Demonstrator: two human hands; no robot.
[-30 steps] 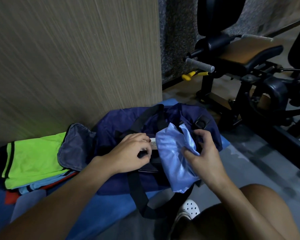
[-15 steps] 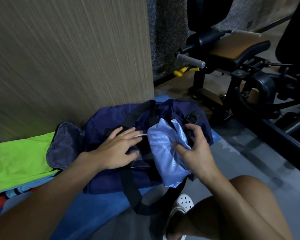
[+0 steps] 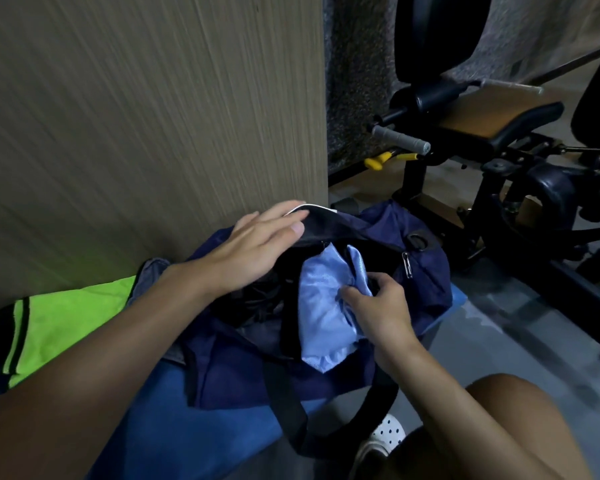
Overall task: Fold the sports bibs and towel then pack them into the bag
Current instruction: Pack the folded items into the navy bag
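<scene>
1. Head view, grip. The left hand (image 3: 257,249) pinches the raised far rim of the navy bag (image 3: 430,271) between thumb and extended fingers, holding the mouth open. The right hand (image 3: 378,306) clenches the light-blue cloth (image 3: 321,317), which lies half inside the mouth, its lower end hanging out over the near rim.
2. Head view, risk of unfolding. The cloth is gathered and creased where the fingers bunch it. Pushing it down by that one corner probably undoes the fold.
3. Head view, risk of snagging. A black strap (image 3: 284,400) crosses the near rim just beside the cloth. Cloth pushed in along that edge may catch on it or drag it inside.
4. Head view, risk of the mouth closing. The rim is soft fabric held at a single point. If the pinch slips, the flap likely drops onto the cloth.
5. Head view, remaining items. The green bib (image 3: 73,317) lies folded on the blue mat (image 3: 187,441), to the left of the bag and below the wooden panel (image 3: 153,116), not yet packed. A loosely stuffed cloth could leave it little room.
</scene>
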